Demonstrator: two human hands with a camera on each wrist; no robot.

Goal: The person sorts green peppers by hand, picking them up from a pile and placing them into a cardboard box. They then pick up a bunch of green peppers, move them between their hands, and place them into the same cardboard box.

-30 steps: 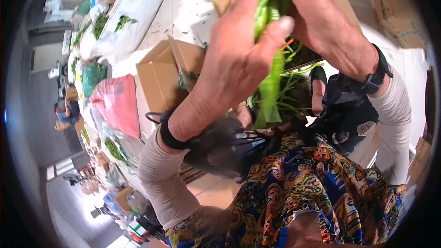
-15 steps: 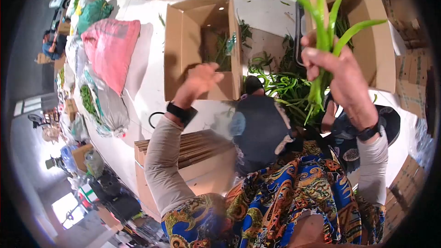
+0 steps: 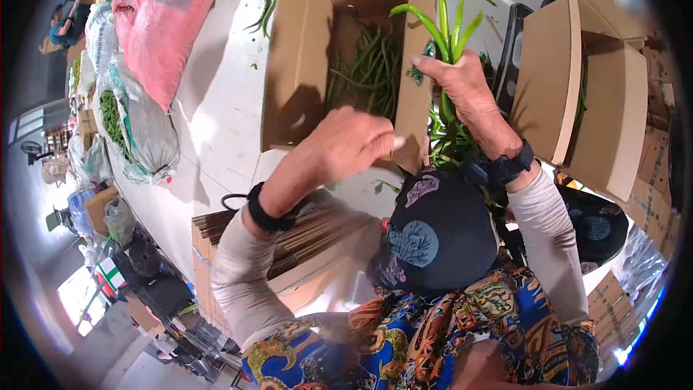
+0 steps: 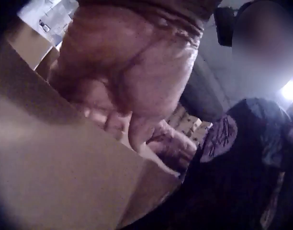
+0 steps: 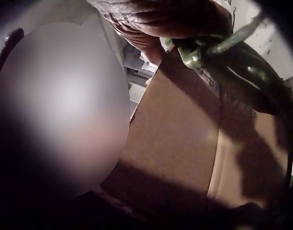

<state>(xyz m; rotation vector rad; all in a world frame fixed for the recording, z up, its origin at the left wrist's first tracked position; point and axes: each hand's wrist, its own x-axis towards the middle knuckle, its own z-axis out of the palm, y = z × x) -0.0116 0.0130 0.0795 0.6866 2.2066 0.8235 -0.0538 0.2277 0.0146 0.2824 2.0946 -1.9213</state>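
My right hand grips a bunch of long green peppers, their upper parts fanning out above the thumb. In the right wrist view the peppers hang dark and glossy beside a cardboard panel. My left hand hovers by the near edge of an open cardboard box, fingers loosely bent and nothing visible in them. Green peppers lie inside that box. In the left wrist view the left hand overlaps the top of a cardboard wall.
A second open box stands at right. Loose peppers lie on the floor beyond the first box. A pink sack and a clear bag of greens sit at left. Flattened cartons are stacked nearer me; a dark patterned cap is below the hands.
A second ago both hands were together around the peppers; the left has let go and come down by the box. The right has carried the bunch left, beside that box's right wall. The view has shifted.
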